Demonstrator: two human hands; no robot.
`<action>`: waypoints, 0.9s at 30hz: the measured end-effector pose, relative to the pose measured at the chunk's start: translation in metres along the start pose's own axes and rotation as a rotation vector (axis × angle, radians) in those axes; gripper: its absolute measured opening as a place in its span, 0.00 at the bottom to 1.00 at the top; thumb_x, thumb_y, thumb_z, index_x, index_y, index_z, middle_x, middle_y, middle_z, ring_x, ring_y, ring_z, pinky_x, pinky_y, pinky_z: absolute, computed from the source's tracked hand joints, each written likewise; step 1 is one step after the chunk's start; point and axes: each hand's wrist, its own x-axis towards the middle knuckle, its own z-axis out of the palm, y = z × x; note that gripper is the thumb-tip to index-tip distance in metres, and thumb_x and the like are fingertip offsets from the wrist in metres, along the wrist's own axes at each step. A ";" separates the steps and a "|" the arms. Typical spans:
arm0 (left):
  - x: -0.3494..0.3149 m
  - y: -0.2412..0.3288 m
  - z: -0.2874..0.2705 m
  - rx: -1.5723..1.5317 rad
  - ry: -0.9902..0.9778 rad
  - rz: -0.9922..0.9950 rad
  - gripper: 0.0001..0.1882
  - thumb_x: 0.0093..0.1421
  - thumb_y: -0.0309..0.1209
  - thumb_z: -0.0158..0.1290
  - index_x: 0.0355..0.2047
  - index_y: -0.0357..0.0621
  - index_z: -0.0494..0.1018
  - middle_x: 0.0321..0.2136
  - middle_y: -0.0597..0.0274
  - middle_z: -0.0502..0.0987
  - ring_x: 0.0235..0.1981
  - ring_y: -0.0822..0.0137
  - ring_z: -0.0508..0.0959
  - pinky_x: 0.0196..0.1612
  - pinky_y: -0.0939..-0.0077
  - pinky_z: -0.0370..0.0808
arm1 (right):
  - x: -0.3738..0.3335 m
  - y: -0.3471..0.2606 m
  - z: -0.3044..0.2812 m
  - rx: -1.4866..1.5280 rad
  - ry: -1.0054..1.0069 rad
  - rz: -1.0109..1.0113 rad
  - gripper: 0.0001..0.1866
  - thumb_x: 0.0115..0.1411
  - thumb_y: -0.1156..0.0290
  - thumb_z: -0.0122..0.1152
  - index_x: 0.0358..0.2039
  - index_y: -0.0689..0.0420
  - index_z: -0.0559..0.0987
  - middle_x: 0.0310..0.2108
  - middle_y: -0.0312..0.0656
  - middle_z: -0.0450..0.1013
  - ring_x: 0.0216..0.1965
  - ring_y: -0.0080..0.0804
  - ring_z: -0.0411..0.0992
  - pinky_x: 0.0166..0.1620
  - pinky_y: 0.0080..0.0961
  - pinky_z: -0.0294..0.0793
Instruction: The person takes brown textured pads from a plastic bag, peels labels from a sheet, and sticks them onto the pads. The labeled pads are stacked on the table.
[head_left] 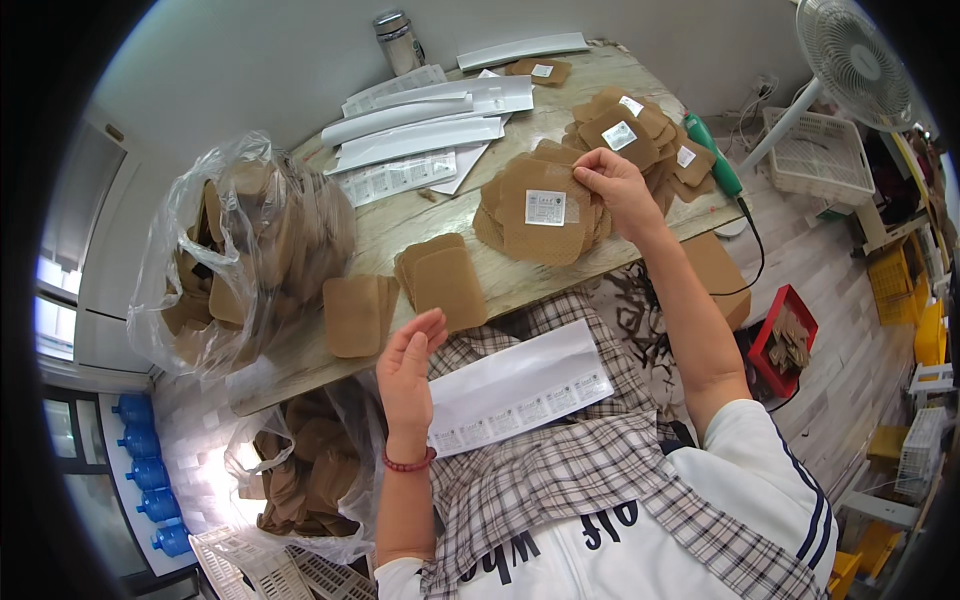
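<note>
My right hand pinches the upper right edge of a brown rounded pad with a white label on it. That pad lies on top of a spread pile of similar pads on the table. My left hand is raised at the table's near edge, fingers stretched out and holding nothing I can see. Just beyond it are two small stacks of unlabelled brown pads, the right stack and the left stack. Across my lap rests a white label sheet, with a row of printed labels along its near edge.
Label sheets and a steel flask stand toward the back. A bag of pads fills the table's left; another bag sits below. Labelled pads, a green corded tool and a fan are right.
</note>
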 end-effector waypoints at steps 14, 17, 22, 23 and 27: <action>0.009 -0.023 0.042 -0.664 0.007 -0.265 0.23 0.72 0.42 0.42 0.62 0.42 0.62 0.58 0.58 0.71 0.60 0.59 0.71 0.63 0.56 0.68 | -0.074 0.024 0.100 -0.315 -0.046 -0.337 0.06 0.58 0.76 0.66 0.36 0.60 0.81 0.32 0.34 0.71 0.31 0.21 0.70 0.34 0.20 0.71; 0.005 -0.025 0.040 -0.676 0.003 -0.256 0.25 0.73 0.44 0.40 0.63 0.42 0.61 0.58 0.57 0.70 0.60 0.58 0.70 0.63 0.56 0.68 | -0.097 0.022 0.108 -0.449 -0.069 -0.460 0.07 0.54 0.75 0.69 0.34 0.59 0.82 0.31 0.37 0.70 0.32 0.27 0.70 0.35 0.23 0.71; 0.004 -0.022 0.047 -0.692 -0.030 -0.225 0.26 0.73 0.46 0.39 0.63 0.42 0.60 0.59 0.56 0.70 0.60 0.57 0.70 0.63 0.57 0.68 | -0.102 0.028 0.116 -0.615 0.022 -0.580 0.09 0.47 0.72 0.74 0.30 0.53 0.84 0.29 0.38 0.72 0.33 0.38 0.71 0.37 0.31 0.70; 0.004 -0.023 0.047 -0.701 -0.027 -0.230 0.26 0.73 0.46 0.40 0.63 0.42 0.60 0.59 0.56 0.70 0.60 0.58 0.70 0.63 0.57 0.68 | -0.103 0.028 0.117 -0.616 0.024 -0.590 0.09 0.46 0.72 0.73 0.30 0.53 0.83 0.29 0.38 0.71 0.32 0.38 0.71 0.37 0.31 0.70; 0.005 -0.026 0.045 -0.692 -0.011 -0.240 0.24 0.72 0.42 0.43 0.62 0.42 0.62 0.56 0.55 0.72 0.58 0.58 0.72 0.61 0.57 0.70 | -0.106 0.029 0.119 -0.625 0.029 -0.621 0.07 0.46 0.74 0.72 0.27 0.53 0.82 0.28 0.37 0.71 0.31 0.38 0.70 0.36 0.31 0.69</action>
